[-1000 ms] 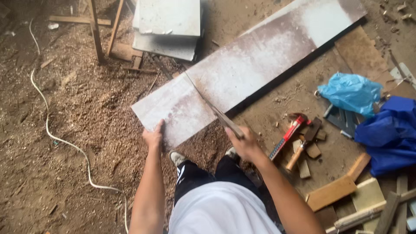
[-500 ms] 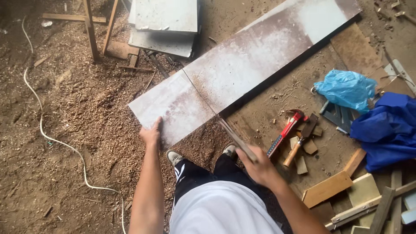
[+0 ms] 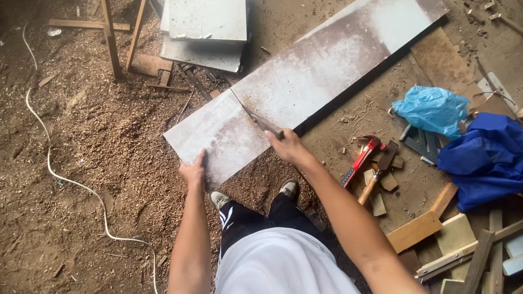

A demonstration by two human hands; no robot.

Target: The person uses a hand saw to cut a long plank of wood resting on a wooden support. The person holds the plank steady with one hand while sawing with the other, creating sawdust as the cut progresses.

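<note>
Board (image 3: 327, 71), long, flat and pale grey-white with a brownish dusty middle and a dark right edge, lies slantwise on the sawdust floor (image 3: 98, 152), from far right to near left. Sawdust speckles it where the saw (image 3: 256, 117) crosses it, near its left end. Right of it lie blue bags (image 3: 479, 152) and wood offcuts (image 3: 419, 228). Far, two pale panels (image 3: 207, 27) are stacked. A white cable (image 3: 60, 179) snakes along the left floor. Right hand (image 3: 286, 146): grip closed around the saw's handle. Left hand (image 3: 193, 171): grip closed over the board's near left edge. A red-handled tool (image 3: 359, 160) and a hammer (image 3: 376, 177) lie right.
</note>
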